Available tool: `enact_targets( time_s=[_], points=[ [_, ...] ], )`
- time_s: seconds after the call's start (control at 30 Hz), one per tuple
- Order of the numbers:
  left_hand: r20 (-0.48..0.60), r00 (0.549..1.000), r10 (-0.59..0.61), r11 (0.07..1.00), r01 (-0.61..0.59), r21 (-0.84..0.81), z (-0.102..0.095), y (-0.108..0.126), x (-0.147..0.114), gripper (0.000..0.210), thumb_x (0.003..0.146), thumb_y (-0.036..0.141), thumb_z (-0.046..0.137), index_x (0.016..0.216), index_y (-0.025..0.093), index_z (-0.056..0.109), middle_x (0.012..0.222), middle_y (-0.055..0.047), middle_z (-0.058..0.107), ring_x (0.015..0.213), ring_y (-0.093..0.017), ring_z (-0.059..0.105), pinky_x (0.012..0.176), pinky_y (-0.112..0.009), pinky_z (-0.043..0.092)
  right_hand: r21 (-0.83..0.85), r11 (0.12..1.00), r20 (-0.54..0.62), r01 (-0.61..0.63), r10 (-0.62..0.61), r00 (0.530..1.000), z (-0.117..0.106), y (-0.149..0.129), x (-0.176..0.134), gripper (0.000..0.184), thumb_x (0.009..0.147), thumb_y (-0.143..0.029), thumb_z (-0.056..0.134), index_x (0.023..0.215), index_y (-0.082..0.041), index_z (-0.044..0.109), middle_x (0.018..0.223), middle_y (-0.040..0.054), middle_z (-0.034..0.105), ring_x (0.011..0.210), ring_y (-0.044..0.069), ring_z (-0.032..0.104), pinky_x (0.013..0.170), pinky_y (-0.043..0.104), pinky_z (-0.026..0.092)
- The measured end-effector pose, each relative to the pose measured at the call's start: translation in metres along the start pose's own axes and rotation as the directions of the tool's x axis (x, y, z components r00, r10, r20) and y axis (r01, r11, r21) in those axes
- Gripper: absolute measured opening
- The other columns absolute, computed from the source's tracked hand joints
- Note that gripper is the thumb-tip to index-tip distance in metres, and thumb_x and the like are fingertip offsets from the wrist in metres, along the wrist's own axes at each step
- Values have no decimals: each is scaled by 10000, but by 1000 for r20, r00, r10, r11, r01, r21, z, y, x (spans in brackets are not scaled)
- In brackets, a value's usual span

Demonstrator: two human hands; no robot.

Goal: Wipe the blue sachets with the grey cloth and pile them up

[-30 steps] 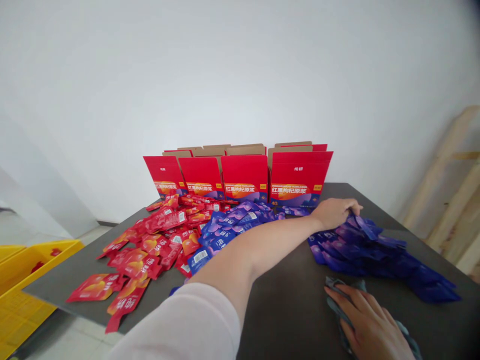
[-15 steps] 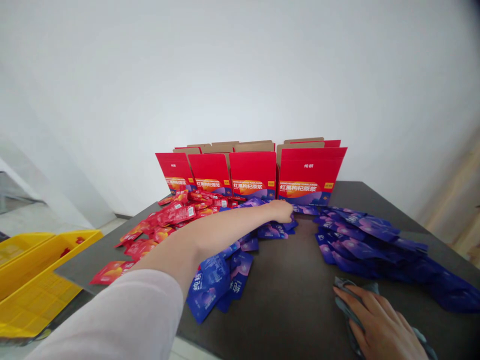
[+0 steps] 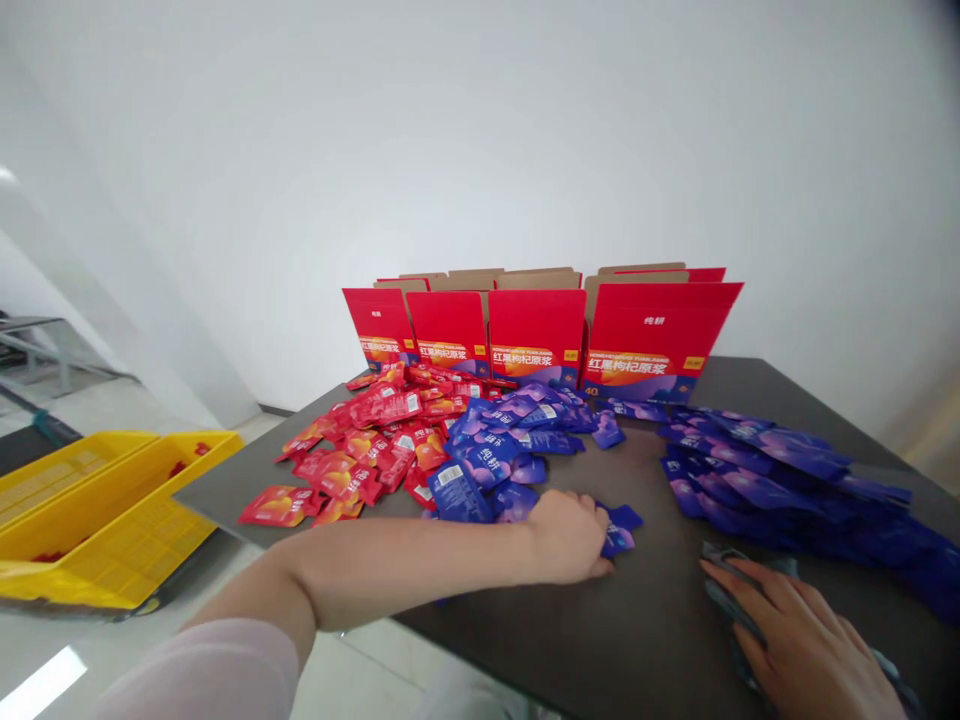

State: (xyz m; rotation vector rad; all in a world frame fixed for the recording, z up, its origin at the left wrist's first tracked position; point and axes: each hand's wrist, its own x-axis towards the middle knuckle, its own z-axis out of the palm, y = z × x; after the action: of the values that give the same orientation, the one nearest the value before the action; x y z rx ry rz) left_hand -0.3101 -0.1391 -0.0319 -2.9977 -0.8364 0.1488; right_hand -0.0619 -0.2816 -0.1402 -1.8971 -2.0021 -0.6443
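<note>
My left hand (image 3: 566,537) reaches across the near part of the table, its fingers closed on a blue sachet (image 3: 621,530) whose end sticks out to the right. Behind it lies a loose pile of blue sachets (image 3: 495,455), partly covered by my forearm. At the lower right, my right hand (image 3: 802,630) presses on a grey-blue cloth (image 3: 724,590), with fingers bent over it. Beyond that hand, a long overlapping row of blue sachets (image 3: 757,480) runs toward the right edge.
Red sachets (image 3: 345,470) are heaped on the left of the dark table (image 3: 652,620). Several red cartons with raised flaps, including a large one (image 3: 652,345), stand along the back. Yellow crates (image 3: 142,540) sit beside the table at left, below a white wall.
My left hand has come back from near the cartons toward the table's near side, now with a blue sachet. My right hand stays on the cloth. The view has shifted left.
</note>
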Motion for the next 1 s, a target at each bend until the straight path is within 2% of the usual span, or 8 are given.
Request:
enact_targets(
  time_s=[0.07, 0.13, 0.23, 0.37, 0.5, 0.63, 0.8, 1.0],
  points=[
    [7, 998, -58, 997, 58, -60, -3, 11, -12, 665, 933, 667, 504, 1139, 54, 656, 1044, -214, 681, 873, -351, 697, 678, -415, 549, 7, 1000, 15, -8, 8, 1000, 1, 2, -2, 462, 926, -277, 434, 1360, -296, 590, 1302, 59, 650, 1124, 291, 615, 841, 463, 528],
    [17, 999, -48, 994, 50, -95, -7, 12, -22, 548, 999, 550, 433, 1139, 67, 653, 1050, -191, 681, 864, -330, 700, 655, -402, 548, 27, 1000, 29, -9, 8, 1000, 2, 4, -4, 468, 932, -283, 427, 1377, -296, 573, 1314, 58, 642, 1135, 291, 609, 853, 469, 525],
    [-26, 992, 124, 990, -125, -70, -10, 0, -38, 319, 955, 279, 515, 1196, 106, 632, 1209, -171, 656, 1032, -314, 673, 800, -423, 553, 53, 999, 46, -8, 5, 999, 2, 5, -6, 479, 935, -295, 425, 1396, -280, 552, 1334, 67, 631, 1151, 297, 599, 883, 485, 516],
    [-104, 935, 340, 937, -346, -51, 0, -3, -55, 630, 827, 243, 661, 1416, 108, 482, 1485, -167, 505, 1299, -319, 531, 1067, -485, 434, 53, 999, 51, -8, 6, 999, 4, 6, -6, 490, 928, -318, 432, 1403, -284, 549, 1337, 73, 634, 1149, 309, 603, 878, 492, 513],
    [-113, 977, 182, 971, -197, -134, 6, 16, -56, 448, 928, 451, 583, 1221, 112, 595, 1141, -137, 663, 1045, -281, 632, 901, -418, 504, 92, 995, 25, 35, -37, 999, 0, 7, -3, 489, 908, -325, 440, 1376, -288, 576, 1309, 75, 652, 1123, 303, 622, 877, 483, 512],
    [-196, 979, 64, 967, -109, -230, 6, 16, -54, 296, 953, 297, 537, 1207, 156, 594, 1305, -108, 616, 1210, -253, 581, 1006, -389, 478, 145, 983, -24, 113, -110, 994, -23, -4, 5, 493, 895, -324, 479, 1380, -289, 561, 1294, 64, 650, 1146, 281, 613, 939, 467, 491],
    [-180, 983, -48, 961, -4, -277, 17, 2, -55, 521, 903, 173, 557, 1408, 75, 473, 1316, -158, 637, 1220, -269, 599, 1075, -404, 454, 154, 973, -55, 170, -163, 985, -51, -66, 35, 480, 849, -189, 508, 1314, -276, 587, 1258, 55, 664, 1130, 261, 614, 891, 433, 502],
    [-186, 982, -27, 972, -18, -235, 27, -1, -51, 586, 900, 138, 533, 1464, 41, 405, 1167, -158, 694, 1073, -261, 664, 1027, -397, 482, 153, 974, 49, 168, -177, 983, -43, -121, 70, 399, 793, -87, 528, 1155, -196, 655, 1147, 80, 714, 1020, 256, 657, 807, 421, 548]
  ],
)
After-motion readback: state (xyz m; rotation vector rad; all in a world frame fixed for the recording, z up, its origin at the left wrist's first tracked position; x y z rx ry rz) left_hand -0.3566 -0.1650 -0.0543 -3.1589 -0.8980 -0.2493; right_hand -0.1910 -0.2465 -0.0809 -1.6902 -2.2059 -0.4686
